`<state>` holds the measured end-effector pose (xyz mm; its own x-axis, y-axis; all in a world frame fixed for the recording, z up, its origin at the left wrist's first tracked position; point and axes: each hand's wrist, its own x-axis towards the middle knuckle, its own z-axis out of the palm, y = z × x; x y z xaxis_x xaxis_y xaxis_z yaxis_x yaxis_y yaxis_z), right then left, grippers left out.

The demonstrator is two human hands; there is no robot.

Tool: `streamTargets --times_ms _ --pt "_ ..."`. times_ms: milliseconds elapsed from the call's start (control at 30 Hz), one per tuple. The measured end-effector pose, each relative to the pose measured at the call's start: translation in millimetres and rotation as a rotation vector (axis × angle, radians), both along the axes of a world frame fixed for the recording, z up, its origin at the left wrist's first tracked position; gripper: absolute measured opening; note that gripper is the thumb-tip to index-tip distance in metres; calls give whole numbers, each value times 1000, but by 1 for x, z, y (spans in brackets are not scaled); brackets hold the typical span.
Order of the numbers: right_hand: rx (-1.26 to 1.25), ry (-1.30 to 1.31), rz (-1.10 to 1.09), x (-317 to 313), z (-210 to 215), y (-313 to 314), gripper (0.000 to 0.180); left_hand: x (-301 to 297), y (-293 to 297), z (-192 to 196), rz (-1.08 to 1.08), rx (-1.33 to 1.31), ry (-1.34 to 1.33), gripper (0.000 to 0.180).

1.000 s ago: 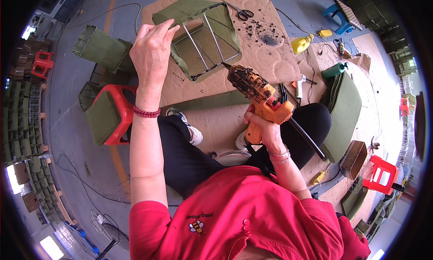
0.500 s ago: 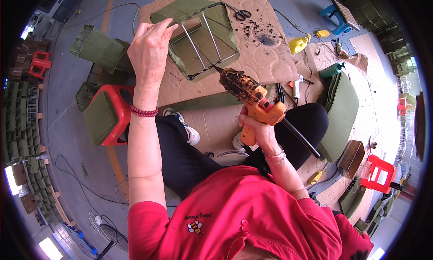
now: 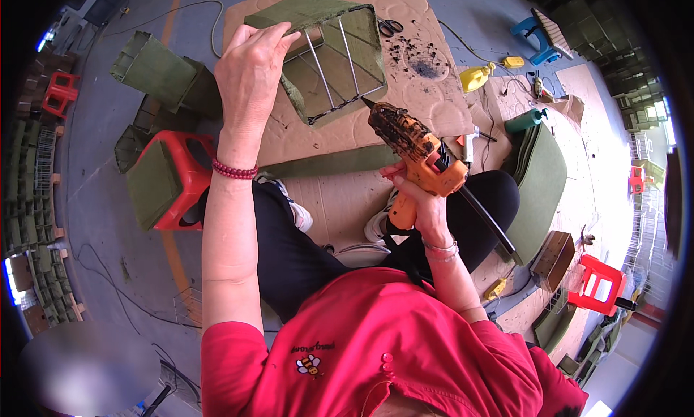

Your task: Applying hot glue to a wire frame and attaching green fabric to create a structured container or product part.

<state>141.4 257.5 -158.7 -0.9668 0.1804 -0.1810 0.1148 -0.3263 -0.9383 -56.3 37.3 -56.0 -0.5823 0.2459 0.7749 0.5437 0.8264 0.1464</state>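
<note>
A green fabric-covered box (image 3: 285,14) with metal wire rods across its open side (image 3: 318,66) rests tilted on a cardboard-topped table (image 3: 303,139). My left hand (image 3: 253,70) pinches the box's upper left edge between thumb and fingers. In my right hand (image 3: 419,204) is an orange hot glue gun (image 3: 437,177), its front crusted with dark glue. Its nozzle points at the lower wire edge near the box's right corner; whether it touches is unclear. A black glue stick (image 3: 484,218) juts from the gun's back. Dark glue marks show along the lower wire.
Scissors (image 3: 390,28) and black crumbs (image 3: 426,59) lie on the table. To the right are a yellow bottle (image 3: 476,79), a green bottle (image 3: 526,121), a white glue gun (image 3: 468,146) and stacked green panels (image 3: 542,189). A red stool (image 3: 189,175) and green boxes (image 3: 155,66) stand left.
The glue gun has moved right along the lower wire edge. The box and my left hand have shifted slightly right. A blurred pale shape has appeared at the lower left.
</note>
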Motion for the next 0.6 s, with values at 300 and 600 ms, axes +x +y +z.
streamTargets --times_ms 300,600 --pt "-73 -14 -26 0 -4 2 28 -3 3 -2 -18 30 7 19" --pt "-73 -24 -58 -2 -2 3 24 0 3 -2 -46 -3 40 21"
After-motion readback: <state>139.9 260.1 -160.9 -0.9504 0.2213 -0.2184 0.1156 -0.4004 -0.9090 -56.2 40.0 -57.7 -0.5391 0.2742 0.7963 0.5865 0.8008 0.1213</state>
